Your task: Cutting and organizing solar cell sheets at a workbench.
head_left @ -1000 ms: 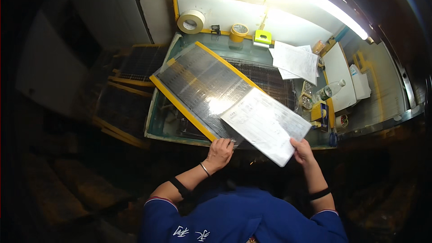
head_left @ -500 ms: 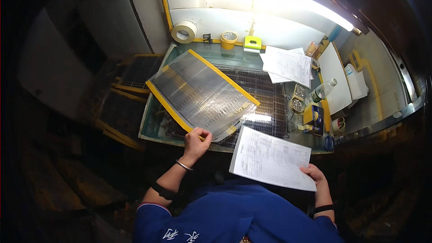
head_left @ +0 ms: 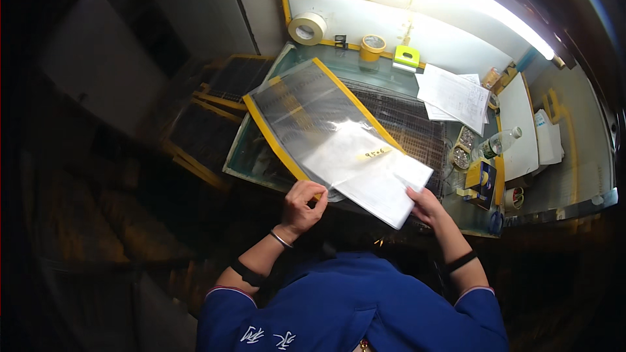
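Note:
My left hand pinches the near left corner of a clear film sheet edged with yellow tape along both long sides. The sheet lies tilted over the glass-topped table. Closed on the right end of a stack of white paper sheets, my right hand keeps them at the film's near end. Part of the paper shows through the film, so it sits beneath that end. A small yellowish label with handwriting shows over the white paper. Dark patterned film lies on the table under and beside the sheet.
Along the back stand a tape roll, a yellow tape roll and a green-and-white box. Loose papers, a plastic bottle, a yellow box and scissors sit at right. More yellow-edged films lie at left.
My right hand has moved the paper stack up and left, from beside the film to beneath its near end. My left hand still pinches the film's corner. The whole view has shifted somewhat.

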### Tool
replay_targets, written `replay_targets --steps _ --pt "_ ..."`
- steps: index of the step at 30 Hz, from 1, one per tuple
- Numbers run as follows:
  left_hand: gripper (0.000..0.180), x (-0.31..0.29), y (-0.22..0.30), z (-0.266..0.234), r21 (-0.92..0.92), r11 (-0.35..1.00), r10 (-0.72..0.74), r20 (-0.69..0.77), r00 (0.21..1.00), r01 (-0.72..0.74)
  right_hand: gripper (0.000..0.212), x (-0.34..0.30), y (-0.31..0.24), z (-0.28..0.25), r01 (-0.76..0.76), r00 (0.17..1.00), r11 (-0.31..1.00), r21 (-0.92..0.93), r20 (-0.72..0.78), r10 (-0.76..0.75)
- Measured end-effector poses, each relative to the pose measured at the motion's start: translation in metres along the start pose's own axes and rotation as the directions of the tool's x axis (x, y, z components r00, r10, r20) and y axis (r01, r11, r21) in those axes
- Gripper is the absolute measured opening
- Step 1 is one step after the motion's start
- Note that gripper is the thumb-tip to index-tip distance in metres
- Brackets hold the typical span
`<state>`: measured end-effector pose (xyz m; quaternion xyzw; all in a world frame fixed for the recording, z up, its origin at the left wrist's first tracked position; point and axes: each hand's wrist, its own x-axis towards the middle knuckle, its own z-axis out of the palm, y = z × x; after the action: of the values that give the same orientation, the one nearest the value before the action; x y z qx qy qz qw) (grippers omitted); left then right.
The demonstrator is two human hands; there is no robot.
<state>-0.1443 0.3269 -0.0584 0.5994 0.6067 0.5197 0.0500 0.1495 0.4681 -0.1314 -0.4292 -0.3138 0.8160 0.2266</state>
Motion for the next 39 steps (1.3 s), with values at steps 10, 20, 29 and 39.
replay_targets --steps 10,20,29,39 --pt "0.032 -0.065 -0.072 -0.012 -0.147 0.27 -0.848 0.432 0.307 0.952 0.044 0.023 -0.001 0.032 -0.001 0.96 1.0 -0.008 -0.281 -0.002" --pt "0.027 -0.039 -0.069 0.018 -0.39 -0.166 -0.699 0.694 0.171 0.906 0.025 -0.032 0.006 0.012 -0.092 0.977 0.992 -0.087 -0.2 0.073" --pt "0.015 -0.026 -0.053 0.024 -0.589 -0.048 -0.716 0.583 0.384 0.806 0.026 -0.048 0.018 -0.006 -0.105 0.958 0.993 -0.05 -0.272 0.088" --pt "0.013 -0.021 -0.042 0.014 -0.64 -0.011 -0.652 0.587 0.48 0.768 0.026 -0.039 0.014 -0.005 -0.104 0.966 0.994 -0.042 -0.241 0.09"
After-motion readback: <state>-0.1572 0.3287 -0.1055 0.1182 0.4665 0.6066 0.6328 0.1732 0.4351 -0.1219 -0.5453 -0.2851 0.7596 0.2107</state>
